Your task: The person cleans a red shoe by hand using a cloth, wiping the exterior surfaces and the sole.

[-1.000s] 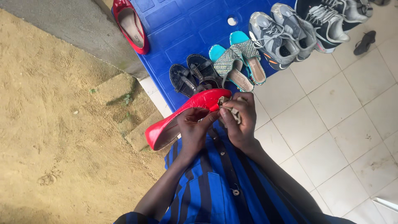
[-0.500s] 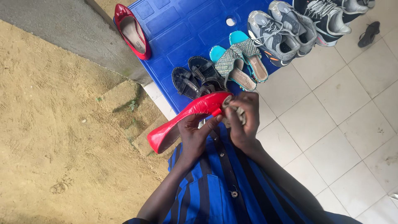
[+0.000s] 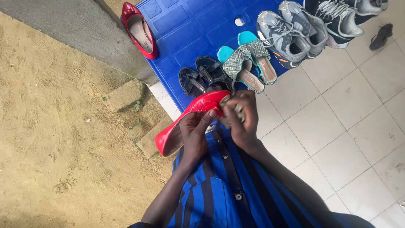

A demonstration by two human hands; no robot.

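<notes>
Currently the left hand (image 3: 193, 128) grips the red shoe (image 3: 192, 118) at mid-length, its long axis running lower-left to upper-right; the right hand (image 3: 242, 120) clasps a cloth (image 3: 233, 110) against its upper-right end.

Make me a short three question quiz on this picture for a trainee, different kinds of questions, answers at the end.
1. True or false: the left hand holds a red shoe.
2. What does the right hand press on that shoe? A) brush B) cloth C) sponge
3. Which pair sits between the black sandals and the grey sneakers on the blue panel?

Key: 1 true. 2 B. 3 the teal sandals.
</notes>
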